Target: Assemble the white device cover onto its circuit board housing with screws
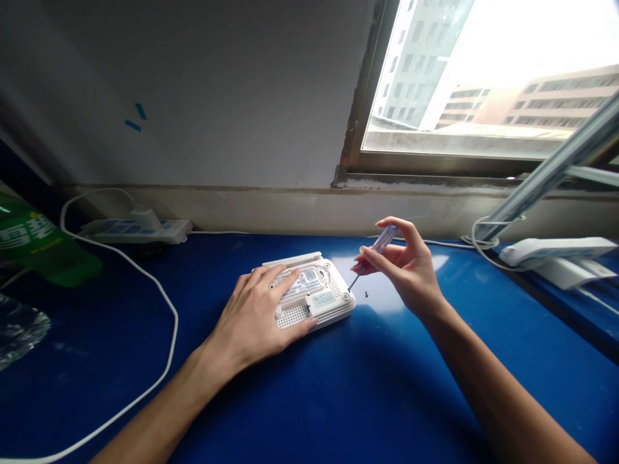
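Note:
A white router lies on the blue tabletop with its vented, labelled underside facing up. My left hand spans its left end, fingers spread over the top and thumb along the near edge, holding it. In my right hand is a screwdriver with a clear purplish handle, gripped between thumb and fingers. Its tilted shaft reaches down to the router's right corner, at or beside a round recess; whether the tip sits in a screw is too small to tell. A small dark screw lies just right of the router.
A power strip with a white plug stands by the wall at left, its white cable looping forward. Far left are a green bottle and clear plastic. White adapters and a metal bar stand at right below the window.

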Motion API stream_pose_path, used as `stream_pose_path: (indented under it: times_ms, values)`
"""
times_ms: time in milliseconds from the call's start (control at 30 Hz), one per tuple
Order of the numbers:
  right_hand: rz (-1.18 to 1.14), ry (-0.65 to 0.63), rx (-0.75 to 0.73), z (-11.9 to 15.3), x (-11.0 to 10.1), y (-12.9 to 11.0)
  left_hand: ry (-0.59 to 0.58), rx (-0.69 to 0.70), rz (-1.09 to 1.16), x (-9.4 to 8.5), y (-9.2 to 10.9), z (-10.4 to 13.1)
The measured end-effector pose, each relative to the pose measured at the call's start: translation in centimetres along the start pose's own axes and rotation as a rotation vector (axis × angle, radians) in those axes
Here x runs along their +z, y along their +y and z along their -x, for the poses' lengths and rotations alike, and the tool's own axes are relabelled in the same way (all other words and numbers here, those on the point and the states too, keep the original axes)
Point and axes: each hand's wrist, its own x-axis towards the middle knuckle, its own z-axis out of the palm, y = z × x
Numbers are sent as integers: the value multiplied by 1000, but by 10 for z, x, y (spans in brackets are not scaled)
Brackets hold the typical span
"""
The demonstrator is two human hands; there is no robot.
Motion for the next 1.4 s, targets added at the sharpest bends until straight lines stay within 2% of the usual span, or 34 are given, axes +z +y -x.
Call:
stream_pose_path:
  times_ms: [133, 367, 567, 733, 833, 1100, 1233, 1400]
  values:
    - [-13, -43, 5, 2, 7, 1, 2, -15, 4, 1, 0, 0]
    - [72, -114, -13, 4, 4, 6, -2, -10, 29, 2, -2, 0]
    - [334, -223, -144, 12, 10, 7, -15, -11, 47, 3, -2, 0]
    - [571, -175, -329, 15, 14, 12, -12, -6, 44, 3, -2, -1]
    - [647, -124, -392, 14, 14, 10, -28, -7, 53, 2, -5, -2]
    - [365, -141, -312, 11, 11, -2, -98, 34, 151, 1, -25, -8]
    - [439, -101, -366, 9, 11, -5, -115, 26, 179, 0, -26, -8]
    - [620, -81, -529, 10, 15, -12, -132, 13, 188, -2, -24, -8]
